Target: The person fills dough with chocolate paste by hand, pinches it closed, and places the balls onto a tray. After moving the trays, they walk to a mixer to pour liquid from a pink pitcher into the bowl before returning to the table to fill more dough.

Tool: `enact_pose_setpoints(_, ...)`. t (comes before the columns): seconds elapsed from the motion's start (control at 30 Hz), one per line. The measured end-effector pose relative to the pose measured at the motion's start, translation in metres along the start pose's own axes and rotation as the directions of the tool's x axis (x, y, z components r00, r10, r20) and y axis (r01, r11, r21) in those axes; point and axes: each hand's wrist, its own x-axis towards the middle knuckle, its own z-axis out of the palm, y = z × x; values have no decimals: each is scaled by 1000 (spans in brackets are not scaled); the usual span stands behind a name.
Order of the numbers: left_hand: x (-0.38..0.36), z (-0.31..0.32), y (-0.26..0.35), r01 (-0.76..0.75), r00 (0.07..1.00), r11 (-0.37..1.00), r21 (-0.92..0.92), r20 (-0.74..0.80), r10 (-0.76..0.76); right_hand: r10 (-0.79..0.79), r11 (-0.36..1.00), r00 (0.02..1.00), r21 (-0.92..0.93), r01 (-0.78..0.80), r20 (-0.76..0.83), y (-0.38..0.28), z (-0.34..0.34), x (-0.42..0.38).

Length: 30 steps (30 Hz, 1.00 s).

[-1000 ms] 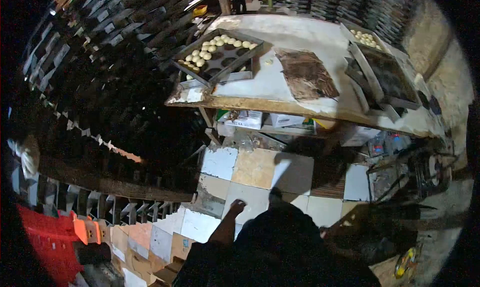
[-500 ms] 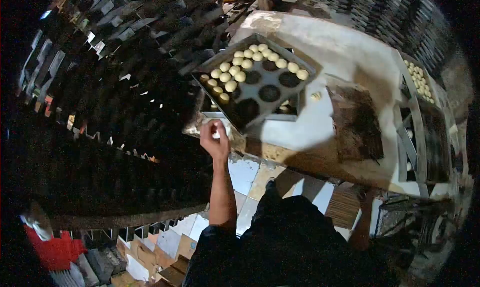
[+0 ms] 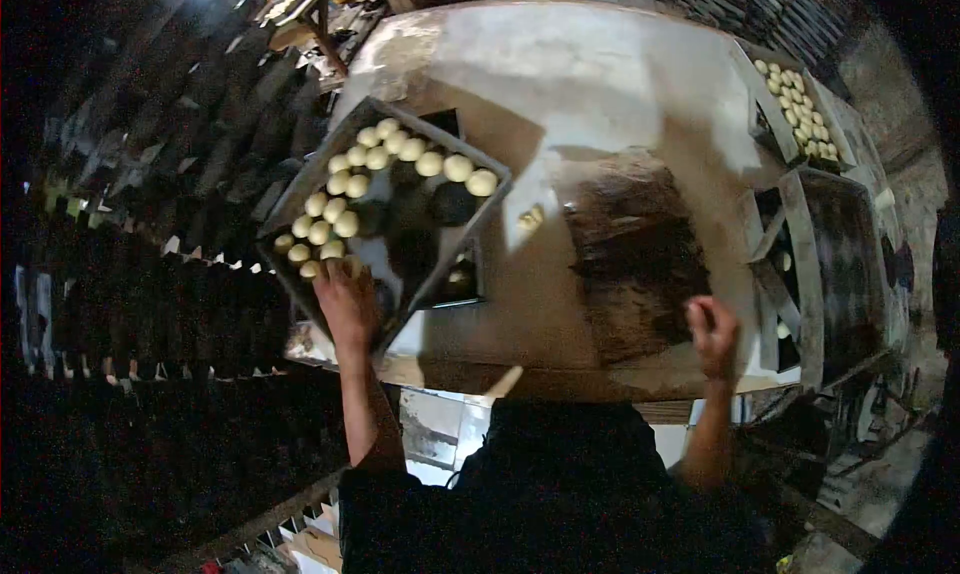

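Right hand (image 3: 713,336): over the near side of the table (image 3: 590,64), close to the right edge of the brown sheet (image 3: 640,259); fingers curled in. Cannot tell whether anything sits inside.
Left hand (image 3: 347,309): at the slanted tray's near-left part, fingers down by the pale balls (image 3: 345,224). Tips hidden; cannot tell if one is gripped or only touched.
Finger work: balls look soft. My judgement: light fingertip pressure, straight down, neighbours undisturbed, wrist kept off the tray wall.
Ball layout: along left and far sides of the slanted tray (image 3: 415,249), some touching; slight gaps would probably limit sticking.
Tray footing: table's left side, apparently resting over a lower tray (image 3: 478,284). Worth watching for rocking.
Scrap (image 3: 531,218): small, pale, left of the brown sheet.
Far tray (image 3: 822,166): far right, more balls inside.
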Motion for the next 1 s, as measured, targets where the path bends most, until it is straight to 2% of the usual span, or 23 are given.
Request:
enact_pose_setpoints(0.03,-5,-9,47,-32,999,969,-243,30,40,-50,991,999,124,52,-20,3,22,15)
enact_pose_setpoints(0.07,-15,-3,96,-75,997,836,-544,-20,76,-290,956,953,61,286,91,-21,27,34)
enact_pose_setpoints(0.1,-24,19,130,-91,995,714,-694,-36,92,-243,963,926,189,193,290,-20,39,46)
enact_pose_setpoints(0.13,-36,28,177,-39,998,619,-785,3,66,-270,904,893,414,106,361,-24,56,52)
enact_pose_setpoints(0.17,-45,35,214,-83,984,645,-759,40,173,-316,789,857,614,-2,408,-30,72,59)
enact_pose_setpoints(0.2,-51,37,238,-60,958,654,-754,142,251,-364,814,834,578,67,415,-49,75,67)
enact_pose_setpoints(0.23,-61,51,254,60,928,628,-776,275,250,-405,833,809,537,134,426,-76,63,75)
enact_pose_setpoints(0.27,-62,44,275,36,916,669,-742,292,274,-447,845,780,493,208,438,-88,55,81)
enact_pose_setpoints(0.33,-66,36,295,-17,963,570,-821,141,231,-296,650,867,750,-125,400,-74,56,79)
enact_pose_setpoints(0.4,-68,25,303,35,988,403,-915,92,123,-573,658,811,655,372,116,-77,46,83)
enact_pose_setpoints(0.43,-78,25,300,225,967,218,-950,245,73,-684,595,728,617,516,52,-77,44,80)
enact_pose_setpoints(0.47,-84,23,299,225,969,247,-943,243,43,-780,514,626,566,644,-5,-82,42,73)
enact_pose_setpoints(0.5,-90,20,297,227,971,275,-934,241,15,-819,505,567,580,639,88,-90,39,62)
enact_pose_setpoints(0.57,-107,5,299,168,985,312,-935,150,-83,-770,545,634,590,596,72,-97,27,37)
enact_pose_setpoints(0.67,-146,-20,289,38,994,498,-866,-20,-109,-661,589,750,631,505,18,-118,24,-5)
enact_pose_setpoints(0.73,-190,-25,276,-23,990,621,-784,-104,-94,-724,555,684,663,502,88,-125,33,-33)
enact_pose_setpoints(0.77,-201,-29,276,-86,977,490,-867,-169,-127,-663,565,749,659,497,3,-135,39,-53)
enact_pose_setpoints(0.8,-206,-36,277,-160,958,350,-923,-231,-169,-662,578,749,651,492,22,-137,44,-70)
enact_pose_setpoints(0.83,-213,-57,270,-91,994,141,-986,-98,-48,-660,592,750,642,487,40,-137,53,-86)
enact_pose_setpoints(0.9,-233,-67,246,71,996,320,-945,52,-67,-619,567,785,703,428,21,-138,79,-121)
enact_pose_setpoints(0.93,-246,-74,235,226,974,364,-903,199,-112,-587,640,802,669,379,107,-130,92,-132)
enact_pose_setpoints(0.97,-257,-79,226,263,963,425,-866,207,-173,-551,708,812,623,333,192,-122,105,-142)
enact_pose_setpoints(1.0,-268,-79,217,178,978,517,-837,94,-185,-624,692,761,578,432,178,-117,115,-147)
